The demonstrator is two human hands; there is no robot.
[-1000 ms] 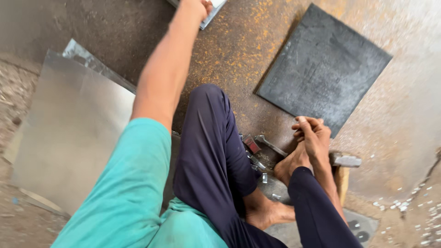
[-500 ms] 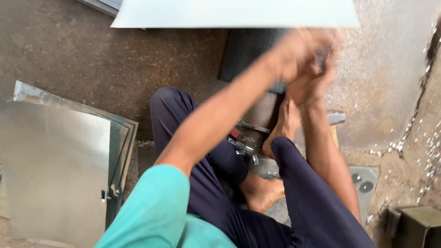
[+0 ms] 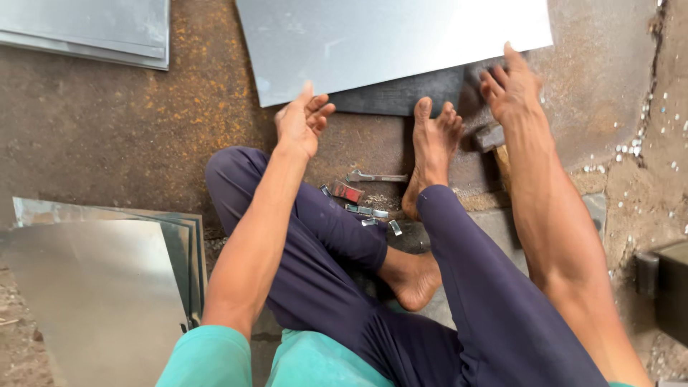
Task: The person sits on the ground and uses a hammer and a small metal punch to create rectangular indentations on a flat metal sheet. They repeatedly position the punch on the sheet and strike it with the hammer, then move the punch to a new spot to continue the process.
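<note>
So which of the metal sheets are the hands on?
The big grey sheet at top centre: both the left hand and right hand touch its near edge. The top-left stack and lower-left stack lie untouched.

Even, soft daylight gives faint shadows and a dull sheen on the metal sheet point(image 3: 394, 36), with sharp focus and slight edge stretching.

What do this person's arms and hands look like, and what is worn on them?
Both arms are bare from short teal sleeves down. The left hand and right hand wear no gloves, and no rings, watch or bracelets are visible on fingers or wrists.
</note>
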